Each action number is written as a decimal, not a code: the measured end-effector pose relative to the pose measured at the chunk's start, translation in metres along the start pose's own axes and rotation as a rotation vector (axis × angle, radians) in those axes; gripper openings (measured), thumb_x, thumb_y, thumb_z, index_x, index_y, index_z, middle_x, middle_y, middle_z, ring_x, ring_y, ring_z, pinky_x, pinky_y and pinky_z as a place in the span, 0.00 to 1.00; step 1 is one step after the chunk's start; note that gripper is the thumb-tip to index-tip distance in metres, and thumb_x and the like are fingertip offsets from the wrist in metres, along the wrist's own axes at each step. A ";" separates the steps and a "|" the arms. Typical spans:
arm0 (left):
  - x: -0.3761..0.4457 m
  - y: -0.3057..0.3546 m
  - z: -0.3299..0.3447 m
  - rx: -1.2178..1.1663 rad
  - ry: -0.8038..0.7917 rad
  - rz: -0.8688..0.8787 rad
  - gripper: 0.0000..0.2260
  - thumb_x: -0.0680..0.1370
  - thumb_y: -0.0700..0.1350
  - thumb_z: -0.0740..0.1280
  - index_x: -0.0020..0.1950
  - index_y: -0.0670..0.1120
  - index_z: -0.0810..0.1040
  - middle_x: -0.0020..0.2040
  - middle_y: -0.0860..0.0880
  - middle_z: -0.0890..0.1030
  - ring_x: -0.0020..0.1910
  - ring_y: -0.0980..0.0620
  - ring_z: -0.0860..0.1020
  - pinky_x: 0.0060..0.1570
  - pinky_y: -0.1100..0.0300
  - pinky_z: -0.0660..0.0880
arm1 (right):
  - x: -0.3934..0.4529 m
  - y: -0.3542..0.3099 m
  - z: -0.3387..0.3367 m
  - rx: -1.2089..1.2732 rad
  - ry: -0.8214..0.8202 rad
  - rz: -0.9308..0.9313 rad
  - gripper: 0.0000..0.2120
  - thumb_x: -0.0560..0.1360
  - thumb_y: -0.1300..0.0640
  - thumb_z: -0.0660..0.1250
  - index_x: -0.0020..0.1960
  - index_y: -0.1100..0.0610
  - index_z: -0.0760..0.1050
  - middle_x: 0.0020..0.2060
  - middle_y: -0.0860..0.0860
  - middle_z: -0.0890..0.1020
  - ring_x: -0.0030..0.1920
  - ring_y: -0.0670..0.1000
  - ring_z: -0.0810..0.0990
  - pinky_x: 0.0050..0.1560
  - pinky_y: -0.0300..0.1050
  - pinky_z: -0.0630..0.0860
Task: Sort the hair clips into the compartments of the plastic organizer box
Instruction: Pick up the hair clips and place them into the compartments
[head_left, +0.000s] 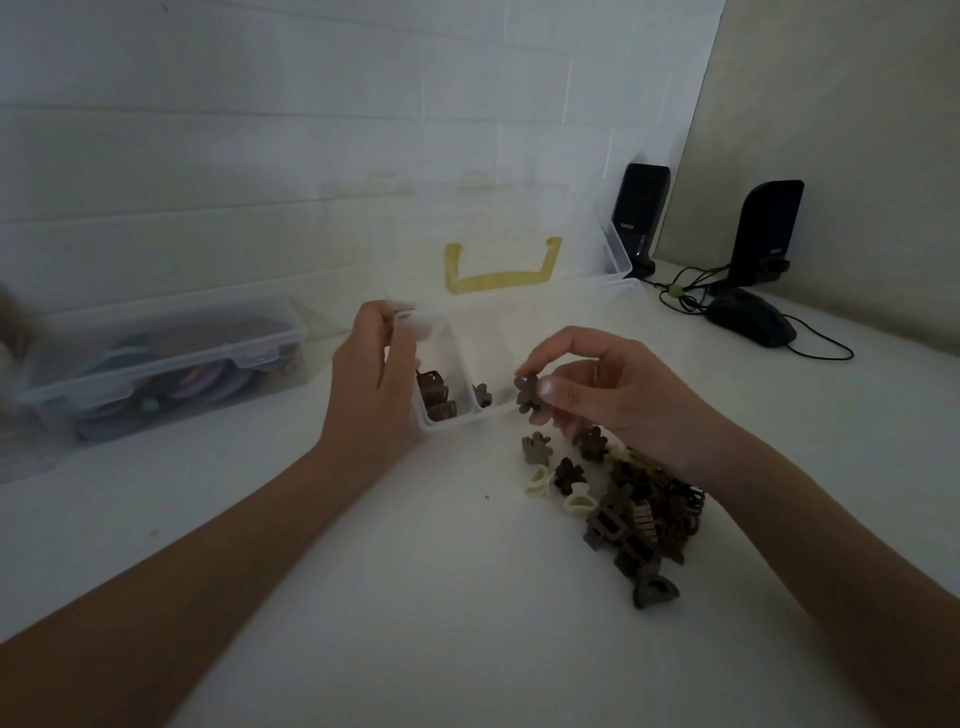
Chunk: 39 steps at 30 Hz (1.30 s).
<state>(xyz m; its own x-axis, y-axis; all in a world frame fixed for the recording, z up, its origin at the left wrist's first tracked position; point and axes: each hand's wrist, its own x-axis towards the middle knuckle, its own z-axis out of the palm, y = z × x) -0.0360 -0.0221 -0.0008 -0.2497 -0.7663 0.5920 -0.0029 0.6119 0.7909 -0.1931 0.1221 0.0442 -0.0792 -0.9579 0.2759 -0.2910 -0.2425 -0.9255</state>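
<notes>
Our right hand (587, 387) pinches a brown flower clip (525, 394) between thumb and fingertips at the near edge of the clear organizer box (457, 423), while our left hand (371, 374) grips the box's left wall. Brown rectangular clips (436, 397) fill its left compartment; one flower clip lies in the next. Unsorted clips (618, 499) are piled on the white table (415, 597) beneath our right wrist.

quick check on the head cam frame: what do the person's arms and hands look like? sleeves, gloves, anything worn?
Both forearms are bare all the way to the bottom edge of the frame, with no sleeves in view. The left hand has no glove and no ring or watch visible. The right hand is also ungloved, and its wrist is bare. The lighting is dim, so small jewellery could go unseen.
</notes>
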 end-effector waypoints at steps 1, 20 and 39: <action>0.000 0.000 0.000 -0.002 -0.001 0.006 0.09 0.80 0.49 0.57 0.52 0.47 0.73 0.42 0.57 0.79 0.41 0.59 0.77 0.51 0.39 0.77 | 0.000 0.000 0.000 0.003 0.013 -0.011 0.08 0.70 0.59 0.68 0.49 0.60 0.78 0.34 0.54 0.83 0.35 0.47 0.82 0.35 0.36 0.76; -0.006 0.002 0.007 -0.033 -0.045 0.064 0.07 0.80 0.49 0.56 0.52 0.52 0.72 0.43 0.65 0.78 0.43 0.56 0.78 0.49 0.41 0.78 | 0.008 0.025 0.021 -0.730 0.304 -0.355 0.02 0.73 0.61 0.70 0.44 0.55 0.80 0.41 0.44 0.76 0.38 0.39 0.72 0.37 0.25 0.66; 0.001 0.003 0.005 -0.174 0.026 -0.128 0.07 0.78 0.45 0.60 0.42 0.48 0.75 0.42 0.52 0.80 0.46 0.55 0.78 0.48 0.54 0.79 | -0.007 -0.001 -0.006 -1.010 -0.089 -0.117 0.05 0.71 0.47 0.67 0.47 0.44 0.75 0.39 0.37 0.81 0.37 0.41 0.80 0.41 0.45 0.78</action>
<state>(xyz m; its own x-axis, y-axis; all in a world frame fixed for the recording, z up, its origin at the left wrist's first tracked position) -0.0409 -0.0200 0.0010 -0.2328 -0.8419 0.4868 0.1348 0.4678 0.8735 -0.1975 0.1299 0.0448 0.0608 -0.9545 0.2919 -0.9639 -0.1321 -0.2311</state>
